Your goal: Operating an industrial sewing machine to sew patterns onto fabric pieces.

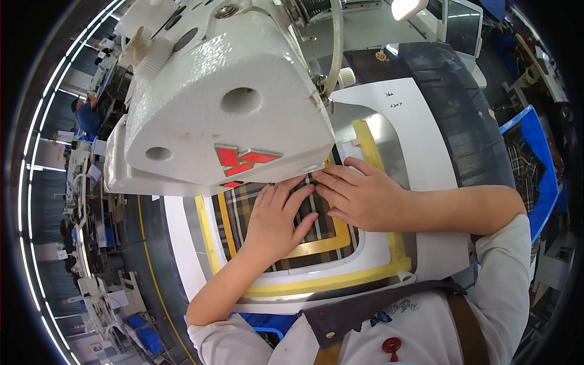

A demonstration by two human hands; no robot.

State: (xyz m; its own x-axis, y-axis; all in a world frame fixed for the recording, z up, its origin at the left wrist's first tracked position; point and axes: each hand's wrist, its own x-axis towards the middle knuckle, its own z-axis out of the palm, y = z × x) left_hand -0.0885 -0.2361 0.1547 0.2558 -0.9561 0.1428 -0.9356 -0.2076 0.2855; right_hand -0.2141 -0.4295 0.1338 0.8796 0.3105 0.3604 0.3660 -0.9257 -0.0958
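Observation:
A dark plaid fabric piece (243,210) lies in a yellow-edged template frame (340,277) on the white machine bed. My left hand (277,219) lies flat on the plaid, fingers pointing up toward the machine head. My right hand (359,194) presses flat on the fabric just beside it, fingers pointing left, fingertips touching those of the left hand. Both hands sit directly under the large white sewing machine head (225,103), which hides the needle area.
A white template board (420,140) curves around the right side. A blue bin (535,164) with plaid pieces stands at the right. Another person in blue (88,115) works far left among rows of machines. A monitor (462,24) sits at the top right.

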